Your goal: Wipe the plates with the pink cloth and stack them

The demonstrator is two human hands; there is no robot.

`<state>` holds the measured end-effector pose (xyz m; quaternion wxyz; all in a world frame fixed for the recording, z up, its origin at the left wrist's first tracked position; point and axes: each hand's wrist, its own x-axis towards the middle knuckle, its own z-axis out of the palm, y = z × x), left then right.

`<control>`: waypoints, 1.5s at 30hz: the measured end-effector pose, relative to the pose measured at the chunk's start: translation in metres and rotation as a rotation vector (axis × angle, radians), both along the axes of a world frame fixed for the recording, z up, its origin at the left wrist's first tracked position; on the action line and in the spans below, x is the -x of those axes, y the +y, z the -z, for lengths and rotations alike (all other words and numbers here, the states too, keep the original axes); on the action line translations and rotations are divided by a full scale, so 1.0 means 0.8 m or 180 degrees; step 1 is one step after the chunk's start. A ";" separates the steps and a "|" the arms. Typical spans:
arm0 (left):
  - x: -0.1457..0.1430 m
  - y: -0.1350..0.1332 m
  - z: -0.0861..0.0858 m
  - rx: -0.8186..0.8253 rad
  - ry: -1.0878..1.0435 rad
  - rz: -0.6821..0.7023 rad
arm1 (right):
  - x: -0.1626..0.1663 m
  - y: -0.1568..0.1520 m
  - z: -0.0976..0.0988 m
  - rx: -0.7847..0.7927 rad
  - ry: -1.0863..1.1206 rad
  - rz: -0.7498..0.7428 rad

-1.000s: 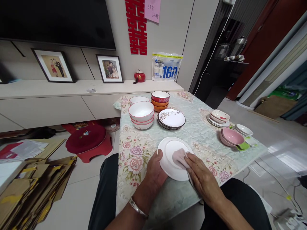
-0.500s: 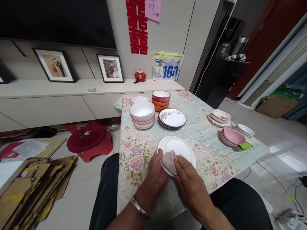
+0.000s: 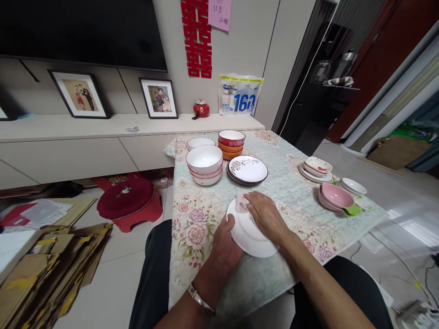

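A white plate [image 3: 254, 242] is tilted above the near part of the table. My left hand [image 3: 224, 242] grips its left edge, thumb on top and the other fingers hidden underneath. With my right hand [image 3: 265, 212] I press a pale pink cloth [image 3: 242, 202] on the plate's far left side. Just beyond the plate sits a stack of dark-rimmed plates [image 3: 247, 169] with a flower pattern. Left of that stack stand several white bowls with red rims [image 3: 204, 160], one nested in another. Red and orange bowls [image 3: 231, 142] are stacked behind.
Along the table's right side are small dishes [image 3: 318, 165] on plates, pink bowls [image 3: 336, 196] and small white bowls [image 3: 353, 186]. A low cabinet [image 3: 144, 128] borders the far edge. On the floor at left stand a red stool [image 3: 126, 201] and flattened cardboard [image 3: 44, 265].
My right hand and the cloth have moved away from me, from the plate's near part to its far left rim. The plate's tilt has changed; my left hand still holds its edge.
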<state>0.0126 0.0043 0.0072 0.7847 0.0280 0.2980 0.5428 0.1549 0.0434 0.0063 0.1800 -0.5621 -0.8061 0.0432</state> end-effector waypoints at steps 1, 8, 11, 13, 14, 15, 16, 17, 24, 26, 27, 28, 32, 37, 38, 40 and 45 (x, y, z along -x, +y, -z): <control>0.000 0.000 0.000 0.0035 0.0055 -0.0001 | -0.007 0.002 0.000 0.0024 -0.0005 0.0136; 0.002 -0.003 0.003 0.0006 -0.0032 0.0062 | -0.038 -0.040 0.015 -0.0151 0.0200 0.0534; 0.002 -0.004 0.003 0.0036 -0.0104 0.0012 | -0.034 -0.069 0.032 -0.0529 0.0121 0.0678; 0.001 -0.004 0.002 0.0051 -0.0068 -0.0019 | -0.024 -0.082 0.040 -0.0645 -0.0017 0.0694; 0.001 -0.004 0.002 0.0052 -0.0043 -0.0015 | -0.017 -0.087 0.041 -0.0654 -0.0088 0.0655; 0.001 -0.003 0.002 0.0069 -0.0017 -0.0008 | -0.009 -0.090 0.040 -0.0641 -0.0150 0.0582; 0.002 -0.002 0.001 0.0093 -0.0005 0.0005 | 0.000 -0.091 0.037 -0.0598 -0.0197 0.0478; 0.002 -0.001 0.001 0.0119 -0.0016 0.0034 | 0.009 -0.091 0.032 -0.0528 -0.0227 0.0348; 0.001 0.002 0.003 -0.0314 -0.0233 0.0127 | 0.039 -0.044 -0.011 0.0250 -0.0319 -0.0287; 0.001 0.001 0.006 -0.0311 -0.0145 -0.0033 | 0.036 -0.024 -0.015 0.0360 -0.0347 -0.0189; 0.001 0.000 0.008 -0.0274 -0.0125 -0.0063 | 0.033 -0.015 -0.016 0.0390 -0.0344 -0.0103; 0.001 0.000 0.009 -0.0229 -0.0124 -0.0066 | 0.030 -0.008 -0.017 0.0407 -0.0329 -0.0001; 0.002 -0.001 0.010 -0.0095 -0.0056 -0.0005 | 0.014 0.005 -0.015 0.0377 -0.0318 0.0476; 0.001 -0.002 0.007 0.0027 0.0060 -0.0053 | -0.015 -0.015 0.002 0.0136 -0.0358 0.0766; 0.000 -0.003 0.006 0.0031 0.0045 -0.0047 | -0.020 -0.023 0.007 0.0060 -0.0351 0.0751; 0.000 -0.004 0.005 0.0026 0.0000 -0.0033 | -0.026 -0.040 0.017 -0.0114 -0.0350 0.0711; 0.000 -0.004 0.007 -0.0084 -0.0063 0.0026 | -0.011 -0.081 0.023 -0.0288 -0.0409 0.0558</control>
